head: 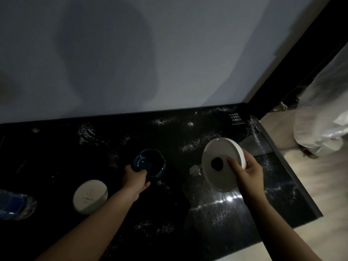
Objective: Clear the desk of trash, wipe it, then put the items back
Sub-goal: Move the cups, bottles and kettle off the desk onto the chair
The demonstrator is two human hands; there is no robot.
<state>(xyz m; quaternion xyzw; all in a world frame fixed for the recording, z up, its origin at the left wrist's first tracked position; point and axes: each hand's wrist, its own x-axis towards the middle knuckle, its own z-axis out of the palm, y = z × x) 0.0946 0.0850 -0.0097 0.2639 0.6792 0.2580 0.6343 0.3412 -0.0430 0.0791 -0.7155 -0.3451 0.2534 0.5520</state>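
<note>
Dim and grainy throughout. Brightest at the right, on the pale floor [301, 242]. Hard white glare on the glossy black surface [228, 198], near its right end. Broad soft shadows across the wall [105, 44]. Sinking to near black at the left. Smeared with blur along the right edge, over the plastic sheet [323, 113]. Bowed at the corners by the wide lens.

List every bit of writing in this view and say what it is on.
Black sign at the back right of the desk: three lines of white characters, too blurred to read.
White round box on the desk: a round logo above one line of print, too small to read.
White disc and blue dish, both held: no writing shows.
</note>
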